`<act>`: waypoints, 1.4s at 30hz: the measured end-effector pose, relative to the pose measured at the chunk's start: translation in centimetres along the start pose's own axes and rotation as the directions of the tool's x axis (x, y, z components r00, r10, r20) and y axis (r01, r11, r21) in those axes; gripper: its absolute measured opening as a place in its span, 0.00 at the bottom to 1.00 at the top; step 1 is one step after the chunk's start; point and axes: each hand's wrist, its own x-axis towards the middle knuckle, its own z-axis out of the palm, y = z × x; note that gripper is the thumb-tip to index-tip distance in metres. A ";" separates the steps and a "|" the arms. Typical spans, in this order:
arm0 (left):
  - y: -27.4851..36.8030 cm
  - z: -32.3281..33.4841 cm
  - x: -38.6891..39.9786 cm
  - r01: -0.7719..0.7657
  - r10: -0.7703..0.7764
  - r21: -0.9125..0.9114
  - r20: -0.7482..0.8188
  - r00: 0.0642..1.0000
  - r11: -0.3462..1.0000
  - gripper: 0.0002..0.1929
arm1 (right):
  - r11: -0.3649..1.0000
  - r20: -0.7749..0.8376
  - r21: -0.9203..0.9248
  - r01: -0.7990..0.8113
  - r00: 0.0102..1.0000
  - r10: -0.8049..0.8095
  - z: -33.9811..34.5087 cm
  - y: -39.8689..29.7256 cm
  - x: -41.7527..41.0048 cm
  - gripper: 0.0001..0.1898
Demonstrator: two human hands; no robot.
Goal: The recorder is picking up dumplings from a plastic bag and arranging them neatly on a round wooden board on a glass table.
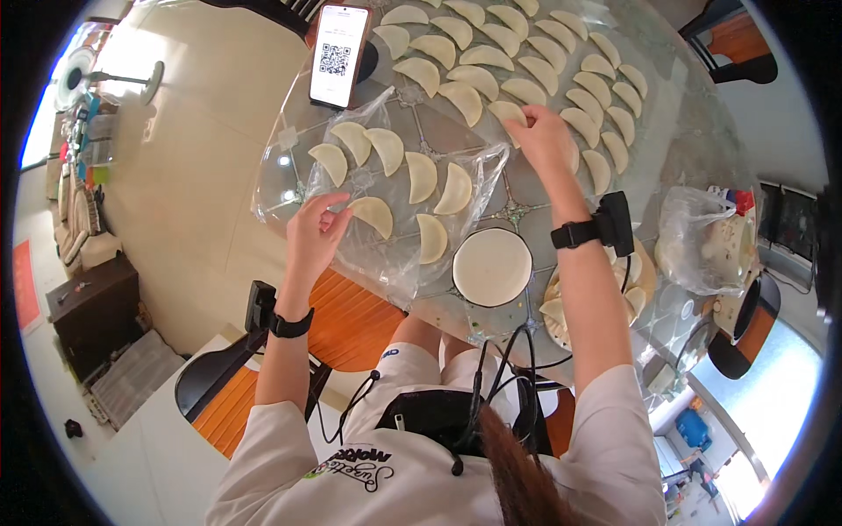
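Observation:
My left hand [319, 227] is at the near left of a clear plastic sheet [395, 266]. Its thumb and index fingertips are a little apart, right at the left tip of a half-moon dumpling [373, 217]. Several more pale dumplings [421, 177] lie spaced out on that plastic. Farther right, my right hand [546, 141] pinches the right end of another dumpling [505, 113], at the near edge of a large group laid in rows [485, 58]. Part of a dumpling shows behind my right wrist.
A white bowl with a dark rim [492, 267] stands near the table edge. Beside it, my right forearm partly hides a round tray [556, 322] of pleated dumplings. A phone [339, 56] stands upright at the far left. A plastic bag [697, 240] sits right; cables [506, 355] hang before my lap.

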 end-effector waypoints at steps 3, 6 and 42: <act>0.1 0.2 0.0 0.003 -0.003 -0.037 -0.009 1.000 0.999 0.11 | 0.999 0.070 0.028 0.019 0.997 -0.021 0.7 -0.2 -0.2 0.19; 0.1 0.8 0.1 -0.002 0.004 -0.091 0.024 1.000 0.996 0.12 | 0.991 -0.049 0.050 0.125 0.991 -0.123 1.3 -0.1 -0.6 0.17; 9.3 8.3 -7.2 -0.154 0.223 -0.247 0.282 0.933 0.957 0.12 | 0.941 -0.017 0.275 -0.197 0.978 0.210 -17.2 29.8 -18.7 0.15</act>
